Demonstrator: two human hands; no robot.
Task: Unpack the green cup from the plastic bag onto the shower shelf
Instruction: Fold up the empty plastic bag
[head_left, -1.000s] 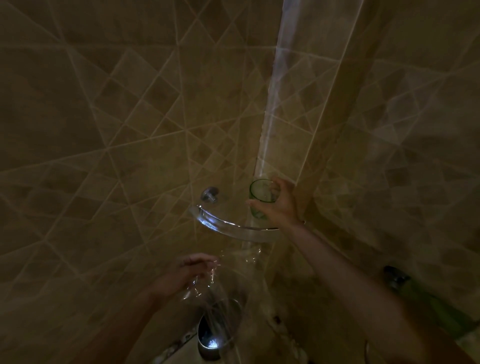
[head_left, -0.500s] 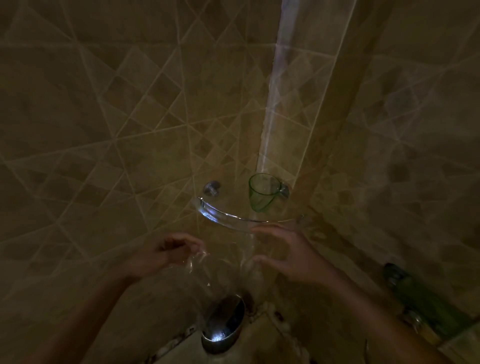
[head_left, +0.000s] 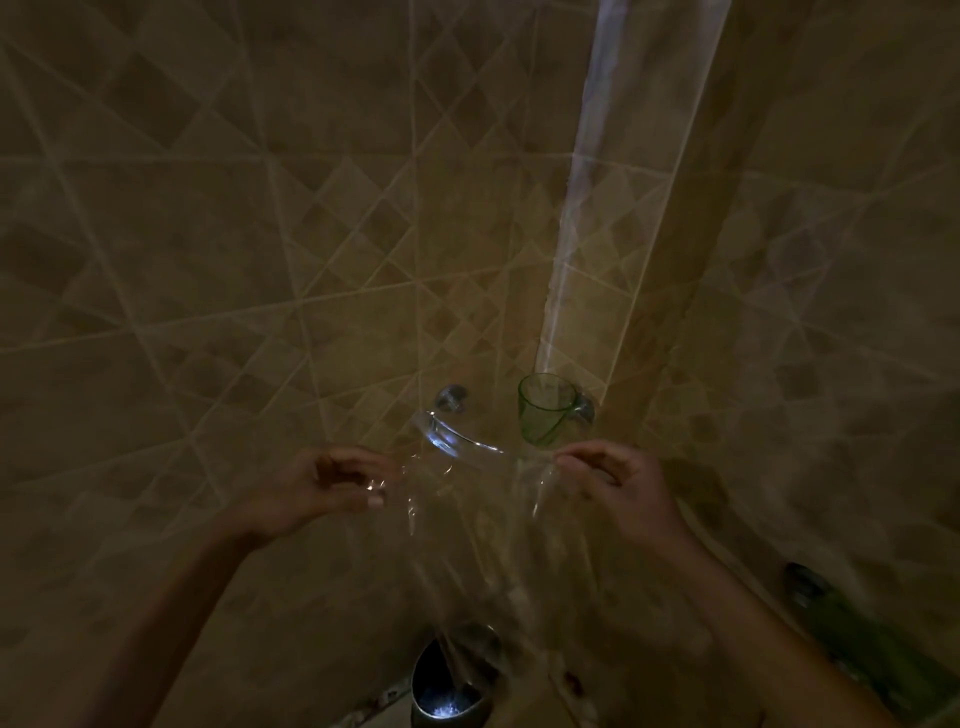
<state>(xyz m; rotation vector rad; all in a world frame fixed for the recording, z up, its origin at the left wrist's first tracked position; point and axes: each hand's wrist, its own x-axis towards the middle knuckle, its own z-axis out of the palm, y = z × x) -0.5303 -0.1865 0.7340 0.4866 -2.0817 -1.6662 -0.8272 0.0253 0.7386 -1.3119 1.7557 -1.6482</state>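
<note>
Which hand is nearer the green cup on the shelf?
Right. The right hand sits just below the green cup; the left hand is farther, below and to its left. Both pinch the plastic bag.

The cup stands upright on the right part of the corner shelf, against the wall corner. Below the shelf, the plastic bag hangs between the left hand and right hand. A metal bin sits beneath.

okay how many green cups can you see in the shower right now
1. The green cup stands upright on the glass corner shelf, above the right hand. The scene is dim, so others may be hidden.
</note>
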